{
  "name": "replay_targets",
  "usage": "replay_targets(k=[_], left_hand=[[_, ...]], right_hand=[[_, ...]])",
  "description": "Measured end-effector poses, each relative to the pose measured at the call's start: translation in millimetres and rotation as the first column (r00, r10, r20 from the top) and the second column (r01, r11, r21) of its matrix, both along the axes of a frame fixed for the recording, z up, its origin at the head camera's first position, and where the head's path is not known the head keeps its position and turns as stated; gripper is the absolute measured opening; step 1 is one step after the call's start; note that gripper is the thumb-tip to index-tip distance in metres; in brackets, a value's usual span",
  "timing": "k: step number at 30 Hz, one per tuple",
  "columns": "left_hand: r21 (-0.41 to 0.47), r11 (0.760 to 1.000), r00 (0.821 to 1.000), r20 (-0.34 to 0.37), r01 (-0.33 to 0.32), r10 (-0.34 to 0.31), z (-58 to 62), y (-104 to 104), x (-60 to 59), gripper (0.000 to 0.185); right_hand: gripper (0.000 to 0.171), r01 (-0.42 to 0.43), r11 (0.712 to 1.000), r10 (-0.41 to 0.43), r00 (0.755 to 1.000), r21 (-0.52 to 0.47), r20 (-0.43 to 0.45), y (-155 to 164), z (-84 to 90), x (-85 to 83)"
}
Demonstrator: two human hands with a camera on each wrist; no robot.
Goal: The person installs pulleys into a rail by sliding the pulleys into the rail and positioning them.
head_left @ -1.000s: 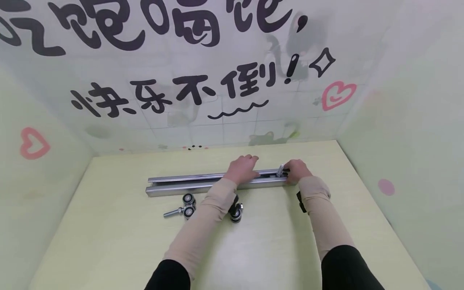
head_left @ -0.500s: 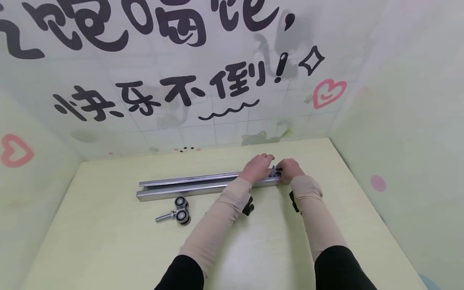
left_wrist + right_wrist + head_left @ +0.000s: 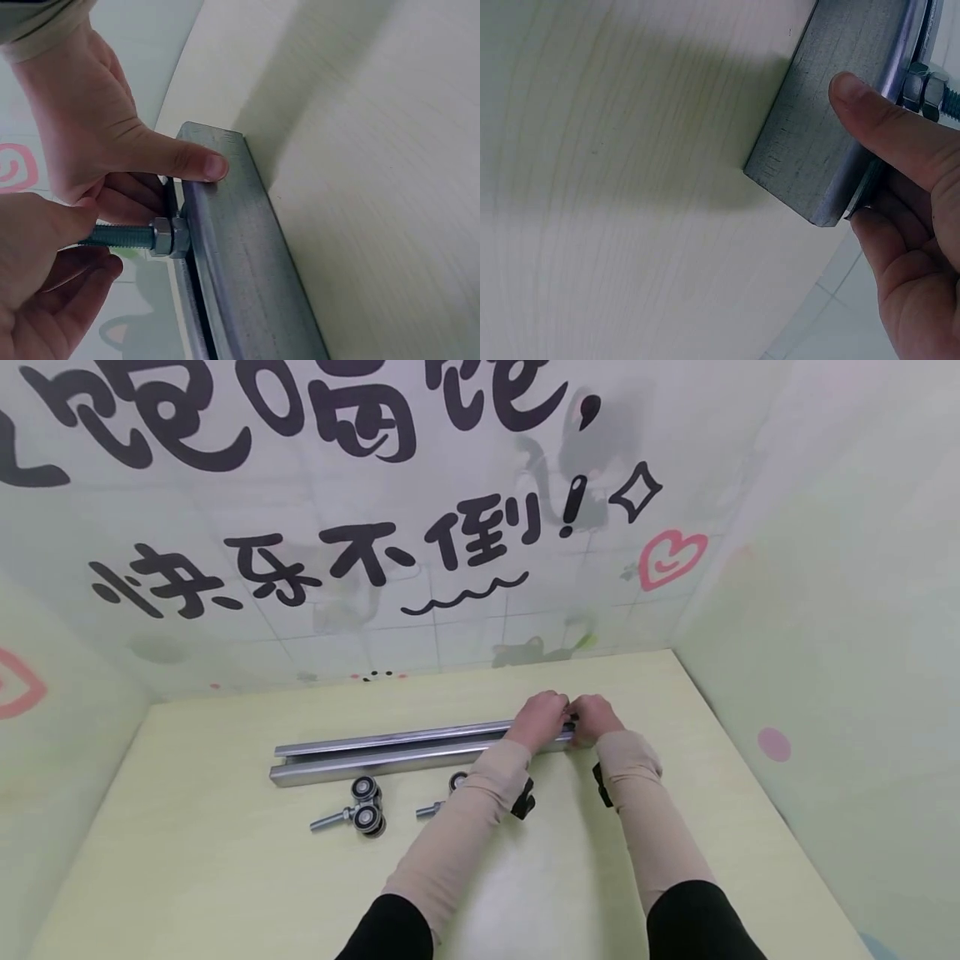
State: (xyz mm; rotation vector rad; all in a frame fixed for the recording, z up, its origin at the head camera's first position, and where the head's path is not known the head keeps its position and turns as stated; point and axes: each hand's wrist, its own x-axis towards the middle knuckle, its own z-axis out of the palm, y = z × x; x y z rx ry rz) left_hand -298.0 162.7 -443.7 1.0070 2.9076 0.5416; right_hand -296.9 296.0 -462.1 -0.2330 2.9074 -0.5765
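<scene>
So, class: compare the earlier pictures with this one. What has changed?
The left hand slid right along the long grey metal channel rail to meet the right hand at the threaded bolt, uncovering one roller assembly. The rail and the other black-wheeled roller stayed put.

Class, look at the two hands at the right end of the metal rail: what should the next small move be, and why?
Probably slide the threaded bolt a little further along the rail slot, away from the open end. The left hand pinches the bolt, whose nuts sit against the slot edge near the rail's end, while the right hand steadies that end with its thumb on the side.
</scene>
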Motion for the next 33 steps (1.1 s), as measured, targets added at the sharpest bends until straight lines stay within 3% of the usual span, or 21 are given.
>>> replay_targets(k=[5, 16, 33], left_hand=[[0.042, 0.999, 1.0, -0.004, -0.016, 0.016, -4.6, 1, 0.0, 0.009], [0.011, 0.998, 0.998, 0.024, -0.06, 0.06, -2.1, 1, 0.6, 0.009], [-0.013, 0.998, 0.996, 0.054, -0.069, 0.07, 1.0, -15, 0.2, 0.011]], right_hand=[[0.051, -0.014, 1.0, 0.014, 0.999, -0.003, -0.03, 0, -4.1, -0.6], [0.05, -0.042, 0.999, 0.043, 0.996, 0.016, -0.075, 1, -5.9, -1.2], [0.051, -0.056, 0.998, 0.058, 0.997, 0.029, -0.058, 0, -2.0, 0.8]])
